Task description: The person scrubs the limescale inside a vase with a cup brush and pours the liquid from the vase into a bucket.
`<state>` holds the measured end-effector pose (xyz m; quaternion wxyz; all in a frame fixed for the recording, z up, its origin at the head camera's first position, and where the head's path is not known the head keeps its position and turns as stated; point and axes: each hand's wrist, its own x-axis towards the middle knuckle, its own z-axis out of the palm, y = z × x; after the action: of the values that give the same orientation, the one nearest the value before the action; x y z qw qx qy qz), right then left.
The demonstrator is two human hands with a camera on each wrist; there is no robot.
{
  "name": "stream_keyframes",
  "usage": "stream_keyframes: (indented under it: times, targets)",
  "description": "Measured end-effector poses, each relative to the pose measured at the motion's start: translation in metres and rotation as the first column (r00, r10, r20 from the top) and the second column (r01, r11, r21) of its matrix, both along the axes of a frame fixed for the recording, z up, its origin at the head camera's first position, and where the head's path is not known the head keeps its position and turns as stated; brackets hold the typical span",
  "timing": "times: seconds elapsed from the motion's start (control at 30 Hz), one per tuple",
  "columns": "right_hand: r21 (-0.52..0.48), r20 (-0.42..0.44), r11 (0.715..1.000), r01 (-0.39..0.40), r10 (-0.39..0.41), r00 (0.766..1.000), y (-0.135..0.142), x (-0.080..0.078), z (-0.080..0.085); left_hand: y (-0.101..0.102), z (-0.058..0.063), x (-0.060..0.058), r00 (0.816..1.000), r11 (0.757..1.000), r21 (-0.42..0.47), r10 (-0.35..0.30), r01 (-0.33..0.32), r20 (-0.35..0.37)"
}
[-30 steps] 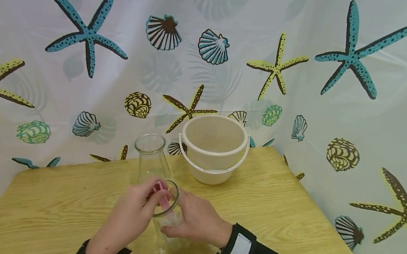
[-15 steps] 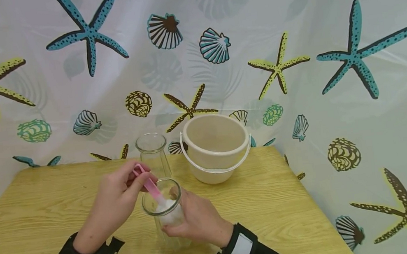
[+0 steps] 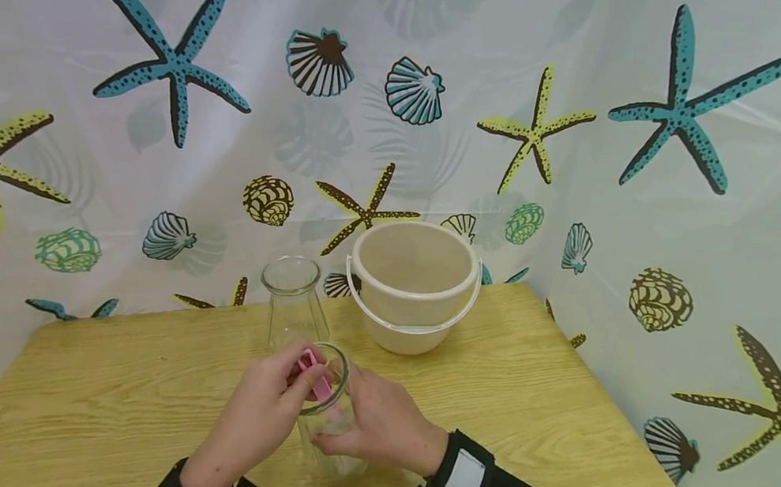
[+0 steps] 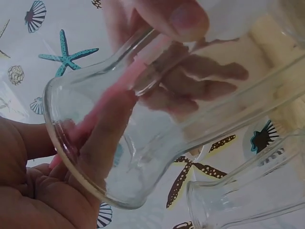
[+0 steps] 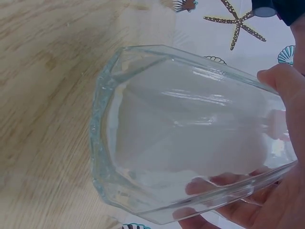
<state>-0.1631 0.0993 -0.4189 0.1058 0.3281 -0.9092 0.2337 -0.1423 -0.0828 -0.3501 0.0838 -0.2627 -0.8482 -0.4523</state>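
Since the frame half a second ago, the left hand (image 3: 264, 399) has moved right and down to the vase mouth, taking the pink tool (image 3: 319, 384) deeper in; right hand (image 3: 391, 418) and vase about the same. Left fingers closed in a pinch on the pink handle, right at the rim; one finger shows through the glass beside it in the left wrist view. Right fingers wrapped round the glass vase (image 3: 327, 424), thumb on the near wall, other fingers on the opposite side. Vase sits lower centre of the frame, just left of the middle; can't tell if its base touches the surface (image 3: 129, 406). Tool's lower end is inside the vase, blurred by glass. Second glass vase (image 3: 295, 311) upright just behind, centre-left. Cream bucket (image 3: 405, 313), handle down across its front, right of that vase. Patterned curtain (image 3: 352, 9) fills the upper frame.
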Motion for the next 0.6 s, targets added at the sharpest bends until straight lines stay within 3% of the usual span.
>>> stream_keyframes:
  times: [0.17,0.37,0.6]
  targets:
    - [0.005,0.017,1.000,0.027,-0.028,0.999,0.000,0.001,0.001,-0.004,0.009,-0.001,0.999,1.000,0.014,0.026,-0.026,-0.029]
    - [0.002,0.035,0.999,0.049,-0.049,0.998,-0.001,0.001,0.000,-0.016,0.024,-0.004,0.993,0.991,0.119,0.072,-0.061,-0.094]
    - [-0.002,0.000,0.999,0.049,-0.049,0.999,0.000,0.001,0.000,-0.015,0.025,-0.004,0.985,0.988,0.135,0.098,-0.079,-0.140]
